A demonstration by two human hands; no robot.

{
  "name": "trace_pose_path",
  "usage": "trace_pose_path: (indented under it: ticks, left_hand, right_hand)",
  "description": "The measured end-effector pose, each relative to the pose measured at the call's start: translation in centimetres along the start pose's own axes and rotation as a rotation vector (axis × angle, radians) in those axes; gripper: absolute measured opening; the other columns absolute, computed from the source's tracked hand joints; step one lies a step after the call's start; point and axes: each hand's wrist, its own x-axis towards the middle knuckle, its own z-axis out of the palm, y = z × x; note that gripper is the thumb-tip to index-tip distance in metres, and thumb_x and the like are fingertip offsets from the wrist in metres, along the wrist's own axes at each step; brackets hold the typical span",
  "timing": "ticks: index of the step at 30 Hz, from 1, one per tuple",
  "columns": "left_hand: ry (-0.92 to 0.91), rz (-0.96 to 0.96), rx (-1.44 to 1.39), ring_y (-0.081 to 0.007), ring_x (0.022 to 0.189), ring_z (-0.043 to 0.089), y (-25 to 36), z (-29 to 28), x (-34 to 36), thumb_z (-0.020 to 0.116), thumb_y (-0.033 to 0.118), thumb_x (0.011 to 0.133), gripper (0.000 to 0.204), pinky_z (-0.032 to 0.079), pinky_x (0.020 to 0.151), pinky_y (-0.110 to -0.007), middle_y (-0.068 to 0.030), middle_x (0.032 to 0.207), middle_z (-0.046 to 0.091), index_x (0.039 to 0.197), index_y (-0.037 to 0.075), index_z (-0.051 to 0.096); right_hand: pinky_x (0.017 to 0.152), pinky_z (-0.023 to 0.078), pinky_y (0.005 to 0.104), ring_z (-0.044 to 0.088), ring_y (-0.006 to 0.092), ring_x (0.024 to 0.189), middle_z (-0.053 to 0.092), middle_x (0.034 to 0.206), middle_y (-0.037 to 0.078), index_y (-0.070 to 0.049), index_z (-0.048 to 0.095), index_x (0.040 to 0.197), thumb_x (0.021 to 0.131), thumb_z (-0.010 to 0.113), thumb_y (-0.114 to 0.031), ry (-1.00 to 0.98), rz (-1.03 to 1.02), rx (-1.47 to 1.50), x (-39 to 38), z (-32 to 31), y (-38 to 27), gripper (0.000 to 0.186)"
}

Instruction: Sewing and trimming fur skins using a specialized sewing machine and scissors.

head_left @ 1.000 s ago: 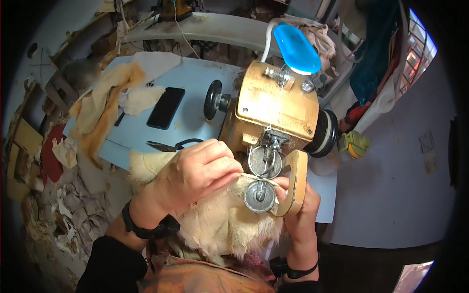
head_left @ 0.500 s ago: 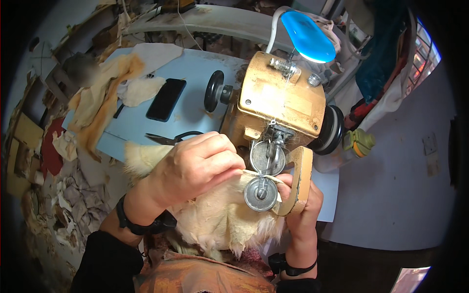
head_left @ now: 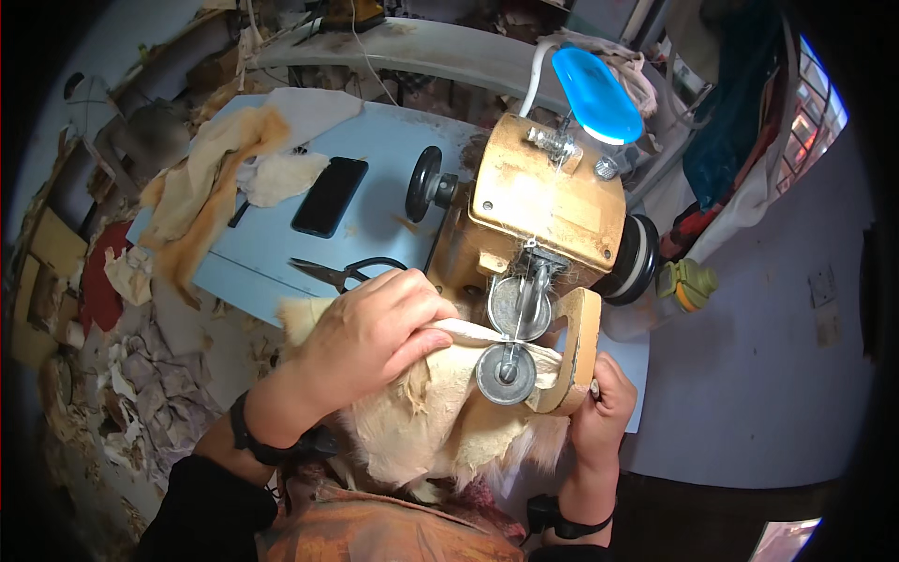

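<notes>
Compared with the frames of one second and half a second earlier, the bare right hand stands outside the curved tan metal guard, where previously its fingertips reached in behind it to the seam. The fingers are curled inward; whether they grip anything cannot be told. The bare left hand sits farther from the discs, so a longer strip of folded edge shows between. It is closed in a pinch, thumb below and fingers above, on the cream-coloured fur pelt. The pelt hangs in front of the tan metal sewing machine, its upper edge running between two round grey metal discs. More of the black-handled scissors is exposed beyond the left hand.

Counted: two hands, each with one black wrist strap; one machine with two black round wheels, one at either side; one bright blue oblong lamp above it; one pair of scissors and one black rectangular phone on the pale blue tabletop; one clear bottle with a green lid at right.

A faint rectangular patch marks the machine's casing; whether it bears lettering cannot be told.
</notes>
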Motion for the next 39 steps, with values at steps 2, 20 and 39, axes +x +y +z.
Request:
trace_pose_path:
  ticks: [2, 20, 39]
  left_hand:
    - [0.006, -0.011, 0.0, -0.0281, 0.088, 0.063, -0.3, 0.6, -0.1, 0.077, 0.011, 0.088, 0.015, 0.051, 0.08, -0.039, -0.0085, 0.094, 0.064, 0.101, 0.005, 0.071]
    - [0.084, 0.085, 0.109, -0.0227, 0.09, 0.063, 0.4, 2.0, 0.4, 0.077, 0.022, 0.09, 0.017, 0.046, 0.084, -0.036, -0.0031, 0.094, 0.065, 0.102, 0.01, 0.072]
    - [0.053, 0.048, 0.1, -0.0268, 0.09, 0.064, 0.6, 2.0, -0.2, 0.08, 0.02, 0.087, 0.023, 0.047, 0.083, -0.04, -0.0068, 0.095, 0.067, 0.105, 0.009, 0.073]
  right_hand:
    - [0.056, 0.039, 0.0291, 0.048, 0.0148, 0.061, 0.051, 0.072, 0.006, 0.005, 0.068, 0.092, 0.072, 0.056, 0.018, 0.001, -0.011, -0.015, 0.0, -0.2, -0.3, 0.027]
    - [0.052, 0.036, 0.0237, 0.048, 0.007, 0.059, 0.055, 0.075, 0.002, 0.004, 0.068, 0.094, 0.087, 0.06, 0.016, 0.07, 0.148, 0.104, -2.7, -0.6, 1.0, 0.016]
    - [0.057, 0.042, 0.0346, 0.051, 0.015, 0.06, 0.055, 0.068, 0.01, -0.001, 0.054, 0.103, 0.107, 0.058, -0.017, 0.242, 0.127, -0.249, 6.7, -1.4, 1.7, 0.018]
